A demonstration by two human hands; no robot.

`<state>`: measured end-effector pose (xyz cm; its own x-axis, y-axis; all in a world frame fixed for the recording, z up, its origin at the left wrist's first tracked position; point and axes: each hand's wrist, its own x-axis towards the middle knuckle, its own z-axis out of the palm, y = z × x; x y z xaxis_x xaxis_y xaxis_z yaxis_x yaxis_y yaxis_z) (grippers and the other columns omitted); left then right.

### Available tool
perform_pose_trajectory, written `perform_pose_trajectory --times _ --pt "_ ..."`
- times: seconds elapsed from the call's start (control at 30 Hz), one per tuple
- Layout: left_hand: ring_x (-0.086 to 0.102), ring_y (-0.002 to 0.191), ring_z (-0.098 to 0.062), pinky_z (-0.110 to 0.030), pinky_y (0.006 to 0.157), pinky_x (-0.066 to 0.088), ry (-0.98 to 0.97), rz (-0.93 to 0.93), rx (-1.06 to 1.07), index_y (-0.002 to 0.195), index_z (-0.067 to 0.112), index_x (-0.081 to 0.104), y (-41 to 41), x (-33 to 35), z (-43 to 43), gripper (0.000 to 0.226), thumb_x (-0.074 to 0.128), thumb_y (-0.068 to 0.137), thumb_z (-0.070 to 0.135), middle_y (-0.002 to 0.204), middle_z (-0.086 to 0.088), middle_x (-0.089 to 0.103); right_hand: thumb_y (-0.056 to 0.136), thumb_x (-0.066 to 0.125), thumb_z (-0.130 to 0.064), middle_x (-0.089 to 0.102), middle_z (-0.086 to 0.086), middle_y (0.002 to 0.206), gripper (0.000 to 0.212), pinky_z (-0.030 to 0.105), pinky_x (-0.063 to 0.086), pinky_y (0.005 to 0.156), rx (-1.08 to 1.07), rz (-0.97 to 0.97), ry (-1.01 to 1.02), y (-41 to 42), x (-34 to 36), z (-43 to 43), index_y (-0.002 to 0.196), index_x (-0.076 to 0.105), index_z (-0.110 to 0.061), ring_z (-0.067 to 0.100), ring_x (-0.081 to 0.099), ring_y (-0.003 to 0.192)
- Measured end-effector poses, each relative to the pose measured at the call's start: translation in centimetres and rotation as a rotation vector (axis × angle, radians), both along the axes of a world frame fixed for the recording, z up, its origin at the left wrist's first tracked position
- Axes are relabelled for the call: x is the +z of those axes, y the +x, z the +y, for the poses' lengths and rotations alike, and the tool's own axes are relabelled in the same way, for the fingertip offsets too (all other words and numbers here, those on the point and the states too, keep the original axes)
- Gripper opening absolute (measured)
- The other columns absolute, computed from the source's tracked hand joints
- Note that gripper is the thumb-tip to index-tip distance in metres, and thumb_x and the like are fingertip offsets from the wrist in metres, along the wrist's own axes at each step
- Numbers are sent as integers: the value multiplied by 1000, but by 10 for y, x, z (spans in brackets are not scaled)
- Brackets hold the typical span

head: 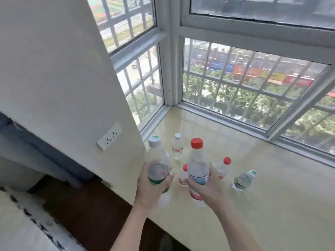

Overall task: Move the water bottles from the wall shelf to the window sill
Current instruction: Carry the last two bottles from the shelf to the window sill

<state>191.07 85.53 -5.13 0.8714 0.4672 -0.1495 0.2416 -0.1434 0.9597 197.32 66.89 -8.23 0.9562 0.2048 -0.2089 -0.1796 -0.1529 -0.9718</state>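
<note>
1. Left hand [154, 184] grips a clear, green-capped plastic bottle [157, 164], right hand [207, 186] a clear, red-capped plastic bottle [197, 164], above the cream window sill [262, 196].
2. Four bottles [177, 147] already stand there (shelf unseen); these two remain unplaced.

No lettering can be read anywhere. The green-banded bottle [157, 167] at lower centre and the tall red-capped bottle [197, 165] just right of it carry labels, the latter pale blue and white, but the print is blurred. Beyond the window [253, 38] at upper right, a row of coloured shop signs [253, 74] bears what may be characters, too smeared to make out.
</note>
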Motion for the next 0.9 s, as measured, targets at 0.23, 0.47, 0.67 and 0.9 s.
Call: perform_pose_trajectory --times 0.23,0.47,0.67,0.9 --pt "69 73 -30 -42 64 59 -95 109 -401 110 12 62 42 -32 -36 47 87 70 13 84 -15 71 71 87 -3 69 10 81 42 24 48 58 -309 65 -8 -19 -19 -44 104 63 -16 15 61 70" --pt "68 96 -10 -24 82 52 -125 177 -607 112 27 61 50 -72 -79 50 82 68 37 98 4 72 66 94 -17 73 -7 92 62 24 54 66 -573 120 -59 -53 -61 -89 115 59 -29 9 69 78" --pt "65 103 -12 -33 92 52 -67 242 -641 116 32 60 58 -148 -109 57 76 63 47 105 9 70 78 77 9 65 2 88 47 15 53 58 -609 146 -97 -54 -124 -127 104 54 -23 4 62 70" --pt "63 102 1 -9 79 46 -49 269 -647 123 24 53 85 -223 -133 57 80 73 21 110 9 67 62 87 -17 70 -17 87 52 15 52 66 -568 146 -147 -25 -208 -155 105 59 -29 4 65 78"
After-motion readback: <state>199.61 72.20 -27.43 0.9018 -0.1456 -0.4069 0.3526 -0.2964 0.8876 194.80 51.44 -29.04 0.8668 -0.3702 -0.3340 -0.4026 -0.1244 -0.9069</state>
